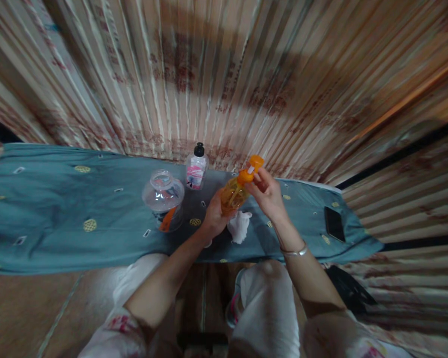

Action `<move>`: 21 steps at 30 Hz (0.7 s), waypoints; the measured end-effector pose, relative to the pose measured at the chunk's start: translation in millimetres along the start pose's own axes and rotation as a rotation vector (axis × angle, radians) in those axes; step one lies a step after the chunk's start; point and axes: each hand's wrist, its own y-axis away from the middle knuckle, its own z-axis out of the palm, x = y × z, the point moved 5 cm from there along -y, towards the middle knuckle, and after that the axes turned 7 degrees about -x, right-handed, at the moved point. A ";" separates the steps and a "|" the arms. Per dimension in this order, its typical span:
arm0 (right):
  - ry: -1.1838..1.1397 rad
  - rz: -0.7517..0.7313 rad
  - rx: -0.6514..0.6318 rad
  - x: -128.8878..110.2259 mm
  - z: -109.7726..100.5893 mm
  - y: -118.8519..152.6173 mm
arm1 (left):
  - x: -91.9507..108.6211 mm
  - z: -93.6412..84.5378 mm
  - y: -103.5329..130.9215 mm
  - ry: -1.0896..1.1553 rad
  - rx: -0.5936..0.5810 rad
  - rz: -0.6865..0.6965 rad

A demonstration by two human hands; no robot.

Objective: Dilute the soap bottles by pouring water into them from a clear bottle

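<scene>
A clear orange-yellow pump bottle point(233, 195) with an orange pump head point(256, 161) is held tilted to the right above the bench. My left hand point(215, 215) is wrapped round the lower part of its body. At the collar, the fingers of my right hand point(266, 191) are closed on the orange pump top. A crumpled white cloth or tissue point(239, 227) lies just below the bottle. Left of my hands stand a wide clear plastic jar point(163, 199) without a lid and a clear squeeze bottle point(196, 171) with a black cap and pink label.
A green patterned cloth point(108, 204) covers the long narrow bench. A black phone point(335, 223) lies near its right end. Behind it hangs a pleated curtain point(209, 74). My knees are at the front edge, and a small round white thing point(208, 244) sits partly behind my left forearm.
</scene>
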 end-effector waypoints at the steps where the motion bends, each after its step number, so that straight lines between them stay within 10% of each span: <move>1: 0.003 -0.008 0.015 1.5 -0.6 -0.3 | -1.0 -0.3 0.0 0.000 0.009 -0.001; 21: -0.065 -0.047 0.140 15.1 -5.7 3.8 | -3.1 -1.6 1.8 0.010 0.015 0.011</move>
